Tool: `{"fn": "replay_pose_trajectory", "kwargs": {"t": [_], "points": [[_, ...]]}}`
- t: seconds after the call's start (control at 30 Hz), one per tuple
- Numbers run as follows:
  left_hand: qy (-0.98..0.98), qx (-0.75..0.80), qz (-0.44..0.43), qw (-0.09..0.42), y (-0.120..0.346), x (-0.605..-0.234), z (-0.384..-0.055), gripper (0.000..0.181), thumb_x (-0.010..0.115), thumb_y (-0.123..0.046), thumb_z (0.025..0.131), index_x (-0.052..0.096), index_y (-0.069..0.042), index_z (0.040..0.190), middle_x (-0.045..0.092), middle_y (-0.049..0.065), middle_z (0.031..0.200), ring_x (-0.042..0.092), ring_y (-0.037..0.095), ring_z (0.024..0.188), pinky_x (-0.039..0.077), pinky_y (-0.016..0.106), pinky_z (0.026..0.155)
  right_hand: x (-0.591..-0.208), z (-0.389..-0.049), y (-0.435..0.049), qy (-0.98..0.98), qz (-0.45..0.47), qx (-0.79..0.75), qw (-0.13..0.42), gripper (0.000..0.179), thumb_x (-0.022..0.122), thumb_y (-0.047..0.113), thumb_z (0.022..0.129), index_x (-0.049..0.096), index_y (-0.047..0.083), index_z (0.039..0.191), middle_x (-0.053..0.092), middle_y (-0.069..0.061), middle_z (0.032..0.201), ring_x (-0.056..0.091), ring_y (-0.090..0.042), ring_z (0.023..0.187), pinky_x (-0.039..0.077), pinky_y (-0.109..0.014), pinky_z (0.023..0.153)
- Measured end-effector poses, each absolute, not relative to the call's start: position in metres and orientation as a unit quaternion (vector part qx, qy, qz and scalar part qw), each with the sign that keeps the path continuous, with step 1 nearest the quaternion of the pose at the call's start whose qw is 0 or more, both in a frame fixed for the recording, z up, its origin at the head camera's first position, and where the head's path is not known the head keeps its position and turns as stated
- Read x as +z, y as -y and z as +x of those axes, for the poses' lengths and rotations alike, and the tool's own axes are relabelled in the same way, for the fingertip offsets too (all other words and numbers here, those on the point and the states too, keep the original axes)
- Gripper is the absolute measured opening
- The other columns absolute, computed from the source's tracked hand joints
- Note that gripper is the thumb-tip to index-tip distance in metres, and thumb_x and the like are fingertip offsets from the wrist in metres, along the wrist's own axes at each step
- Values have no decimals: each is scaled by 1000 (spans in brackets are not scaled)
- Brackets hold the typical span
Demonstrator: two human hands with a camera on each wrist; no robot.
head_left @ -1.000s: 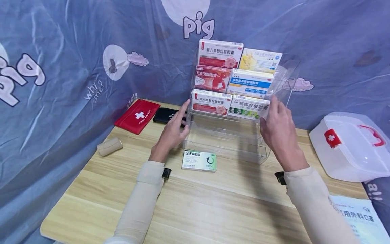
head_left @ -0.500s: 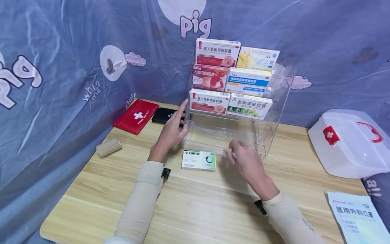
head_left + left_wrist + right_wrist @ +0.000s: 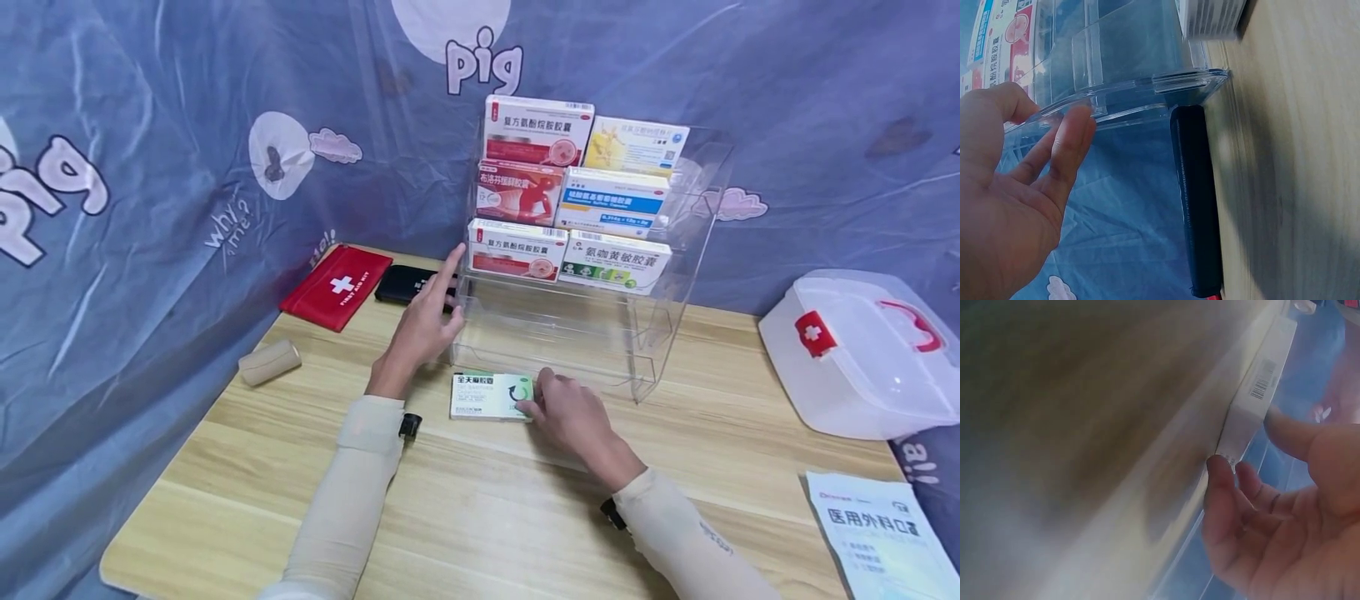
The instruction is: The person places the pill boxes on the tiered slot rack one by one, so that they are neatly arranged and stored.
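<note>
A flat white and green medicine box lies on the table before a clear acrylic display rack. My right hand pinches the box's right end. In the right wrist view its thumb meets one face of the box and a fingertip is at the opposite edge. My left hand rests against the rack's left side. Its fingers touch the clear side edge, fairly straight. Several medicine boxes, such as a red and white one and a blue and white one, stand in the rack's upper tiers.
Left of the rack lie a red first aid pouch, a black case and a beige bandage roll. A translucent first aid box stands at right, with a face mask packet nearer me. A blue curtain hangs behind.
My right hand has left the rack's right side and come down and left to the green and white medicine box. The left hand stays at the rack's left side.
</note>
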State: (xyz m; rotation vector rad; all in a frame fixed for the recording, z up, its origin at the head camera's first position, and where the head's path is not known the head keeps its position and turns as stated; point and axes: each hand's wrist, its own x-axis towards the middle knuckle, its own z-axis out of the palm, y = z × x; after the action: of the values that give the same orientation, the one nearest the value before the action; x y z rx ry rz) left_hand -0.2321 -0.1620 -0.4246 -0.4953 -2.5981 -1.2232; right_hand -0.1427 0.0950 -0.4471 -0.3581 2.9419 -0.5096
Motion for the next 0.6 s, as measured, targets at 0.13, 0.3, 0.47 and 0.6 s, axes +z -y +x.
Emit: {"fn": "replay_pose_trajectory", "kwargs": {"t": [0.13,0.3,0.47,0.6], "points": [[885,-417,-174,117,161,-424,-232,101,64,-3,100,8,-46,172,58,15,149,70,31,115,61,51,94,-443,-141,-106,-970,-98,-195,106,34,77,35,99,58,10,111,67,-4,86,60,-21,72,47,-34,61],[883,-417,-180,119,160,-423,-232,100,64,-2,101,9,-45,173,58,16,150,70,31,115,62,51,95,-437,-132,-122,-961,-97,-217,143,51,78,28,99,56,7,141,68,-12,110,61,-22,89,52,-39,74],[884,-416,-178,120,161,-424,-232,99,64,-2,100,10,-44,173,58,16,150,70,31,115,61,50,95,-435,-123,-135,-957,-112,-227,144,57,79,24,98,58,10,149,56,-25,137,62,-27,97,55,-46,81],[883,-418,-174,120,162,-425,-232,100,64,-2,100,10,-45,173,58,15,149,70,31,115,61,51,96,-437,-118,-141,-949,-116,-258,137,44,82,19,95,63,9,134,57,-24,130,62,-26,96,56,-44,81]]}}
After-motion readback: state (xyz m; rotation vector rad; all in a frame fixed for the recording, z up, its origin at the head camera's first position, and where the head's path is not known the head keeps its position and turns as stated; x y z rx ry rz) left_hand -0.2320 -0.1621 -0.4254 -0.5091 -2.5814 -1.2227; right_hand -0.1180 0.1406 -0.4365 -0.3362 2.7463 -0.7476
